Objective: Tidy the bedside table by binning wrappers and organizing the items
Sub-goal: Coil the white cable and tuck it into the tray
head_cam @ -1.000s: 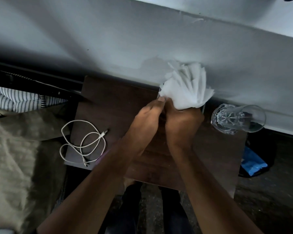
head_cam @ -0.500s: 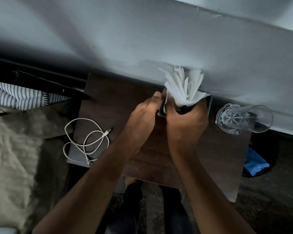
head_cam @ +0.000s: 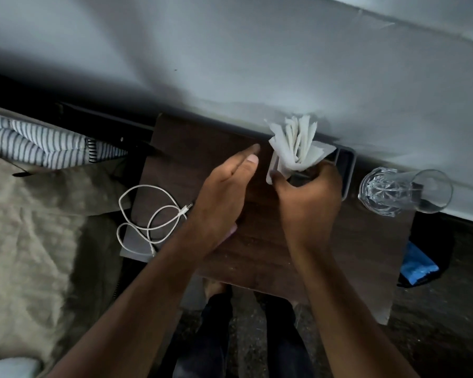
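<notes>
A bunch of white tissues (head_cam: 295, 144) fans out above a small grey holder (head_cam: 348, 170) at the back of the dark wooden bedside table (head_cam: 257, 249). My right hand (head_cam: 309, 205) is closed around the tissues' lower end, pressing them into the holder. My left hand (head_cam: 224, 195) hovers just left of the holder, fingers apart, holding nothing. A white charging cable (head_cam: 150, 214) lies coiled at the table's left edge. A clear cut-glass tumbler (head_cam: 393, 190) stands at the back right.
A white wall (head_cam: 257, 64) runs right behind the table. A bed with beige cover (head_cam: 25, 227) and a striped pillow (head_cam: 38, 143) lies to the left. A blue wrapper (head_cam: 417, 264) sits in a dark bin on the floor at the right.
My right hand has pushed the tissue bunch lower into the holder. My left hand has let go of the holder and drawn back to the left, its fingers spreading.
</notes>
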Available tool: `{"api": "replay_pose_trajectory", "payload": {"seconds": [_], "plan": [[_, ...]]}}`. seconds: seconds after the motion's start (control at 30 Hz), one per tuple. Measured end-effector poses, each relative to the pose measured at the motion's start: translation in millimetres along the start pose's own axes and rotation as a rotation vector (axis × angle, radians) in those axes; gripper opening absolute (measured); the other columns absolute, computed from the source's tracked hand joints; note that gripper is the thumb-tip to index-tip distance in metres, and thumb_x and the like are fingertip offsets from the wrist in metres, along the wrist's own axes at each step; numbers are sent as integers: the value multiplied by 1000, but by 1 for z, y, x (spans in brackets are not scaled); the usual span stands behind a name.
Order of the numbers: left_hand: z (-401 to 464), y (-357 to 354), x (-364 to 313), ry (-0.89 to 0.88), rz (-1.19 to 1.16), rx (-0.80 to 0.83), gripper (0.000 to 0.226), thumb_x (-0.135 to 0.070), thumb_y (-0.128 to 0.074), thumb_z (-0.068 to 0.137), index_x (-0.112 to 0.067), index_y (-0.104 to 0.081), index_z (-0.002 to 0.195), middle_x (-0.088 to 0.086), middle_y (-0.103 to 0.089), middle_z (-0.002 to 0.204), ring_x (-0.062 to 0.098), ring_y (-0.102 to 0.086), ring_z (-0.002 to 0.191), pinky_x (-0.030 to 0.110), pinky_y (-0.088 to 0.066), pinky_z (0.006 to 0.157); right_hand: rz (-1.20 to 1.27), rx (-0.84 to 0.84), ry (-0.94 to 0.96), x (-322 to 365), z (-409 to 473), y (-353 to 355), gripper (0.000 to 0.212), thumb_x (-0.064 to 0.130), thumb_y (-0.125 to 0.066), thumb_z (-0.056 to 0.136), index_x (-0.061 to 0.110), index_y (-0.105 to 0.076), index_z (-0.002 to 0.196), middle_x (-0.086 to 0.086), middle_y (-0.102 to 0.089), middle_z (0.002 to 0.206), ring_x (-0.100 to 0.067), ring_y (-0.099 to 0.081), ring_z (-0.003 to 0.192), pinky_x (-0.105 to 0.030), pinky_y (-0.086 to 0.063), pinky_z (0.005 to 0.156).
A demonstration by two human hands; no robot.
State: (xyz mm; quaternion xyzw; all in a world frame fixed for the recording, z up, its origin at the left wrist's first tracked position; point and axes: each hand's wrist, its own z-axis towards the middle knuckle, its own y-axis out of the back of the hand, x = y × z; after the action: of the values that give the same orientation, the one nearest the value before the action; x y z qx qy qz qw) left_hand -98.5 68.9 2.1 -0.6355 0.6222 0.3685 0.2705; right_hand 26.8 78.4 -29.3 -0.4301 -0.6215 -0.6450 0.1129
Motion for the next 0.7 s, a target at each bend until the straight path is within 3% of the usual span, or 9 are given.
{"api": "replay_pose_trajectory", "payload": {"seconds": [0.1, 0.2, 0.3, 0.37, 0.47, 0.6, 0.7], "plan": [[-3, 27, 15, 18, 47, -2, 37, -25, -49, 103, -21, -61, 139, -12, -65, 135, 5, -61, 122, 28, -46, 105, 134, -18, -112, -8, -28, 5, 33, 36, -84, 76, 30, -54, 88, 9, -57, 81, -6, -56, 71, -14, -46, 65], [-12, 55, 33, 55, 120, 7, 42, -38, -50, 94, -25, -65, 131, -19, -70, 121, 2, -68, 106, 24, -48, 88, 42, 185, -95, -20, -64, -7, 23, 30, -80, 77, 29, -58, 80, 8, -55, 72, -9, -54, 64, -20, -41, 60], [-23, 73, 54, 156, 143, -32, 49, -48, -50, 84, -32, -66, 128, -14, -70, 125, 10, -65, 117, 39, -49, 104, -37, 527, -24, -27, -92, -27, 23, 23, -80, 78, 24, -67, 96, 4, -59, 91, -11, -58, 74, -20, -45, 67], [-31, 82, 69, 211, 139, -58, 49, -46, -51, 83, -31, -67, 127, -6, -70, 128, 15, -63, 121, 41, -48, 107, -102, 645, 75, -29, -104, -40, 25, 21, -77, 81, 19, -68, 104, 5, -55, 101, -10, -58, 84, -21, -48, 74], [-47, 90, 86, 212, 157, -79, 48, -42, -52, 85, -27, -68, 128, -6, -70, 128, 8, -64, 118, 25, -49, 100, -122, 709, 162, -28, -111, -50, 21, 23, -74, 83, 17, -68, 103, 7, -55, 99, -4, -57, 83, -6, -42, 70], [-65, 103, 105, 254, 90, -160, 44, -40, -54, 86, -24, -70, 124, 2, -76, 114, 22, -69, 111, 46, -50, 103, -90, 717, 224, -23, -119, -60, 24, 20, -74, 78, 16, -70, 101, 9, -59, 94, -3, -58, 81, 2, -37, 70], [-71, 108, 116, 307, 31, -207, 31, -26, -59, 97, -21, -69, 126, 3, -75, 118, 18, -68, 115, 42, -49, 106, -93, 689, 223, -18, -123, -71, 25, 13, -78, 77, 19, -71, 100, 7, -60, 95, -1, -58, 80, 1, -40, 70]]}}
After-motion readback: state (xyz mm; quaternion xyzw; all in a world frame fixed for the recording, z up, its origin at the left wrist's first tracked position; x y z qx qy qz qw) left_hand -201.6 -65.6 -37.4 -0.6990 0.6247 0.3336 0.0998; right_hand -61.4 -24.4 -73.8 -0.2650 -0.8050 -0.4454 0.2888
